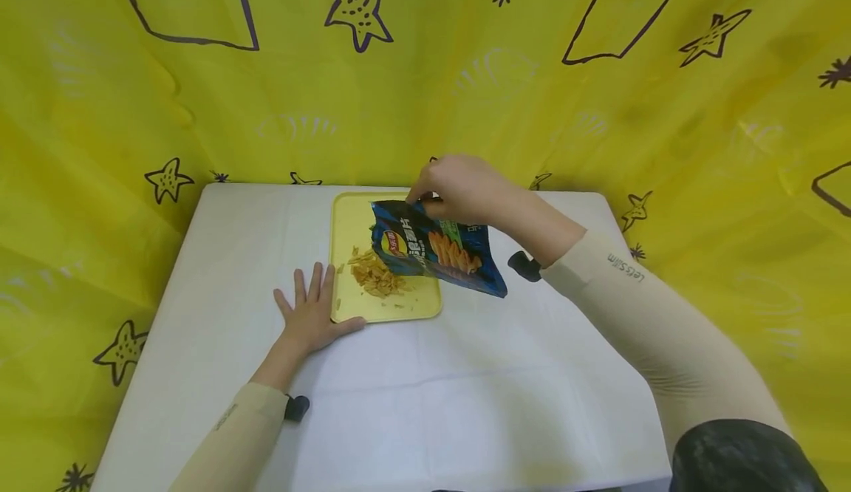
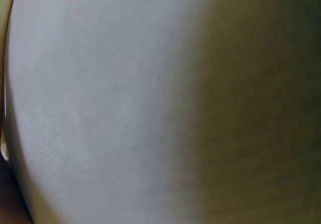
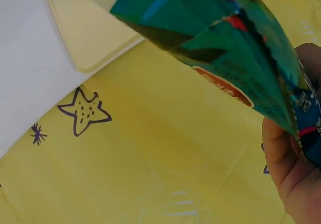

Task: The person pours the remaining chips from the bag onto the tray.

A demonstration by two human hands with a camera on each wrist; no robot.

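My right hand grips the upper edge of a dark blue chip bag with pictures of chips on its front. The bag is tipped over a yellow tray, its left end low above a heap of broken potato chips. In the right wrist view the bag shows its green back, and fingers of the right hand hold it at the right. My left hand lies with fingers spread at the tray's lower left corner. The left wrist view is mostly blurred white cloth and shadow.
A white-covered table carries the tray near its far edge. Behind and beside it hangs a yellow curtain with drawn stars. Chip crumbs lie scattered on the tray around the heap. A dark rounded object is at the lower right.
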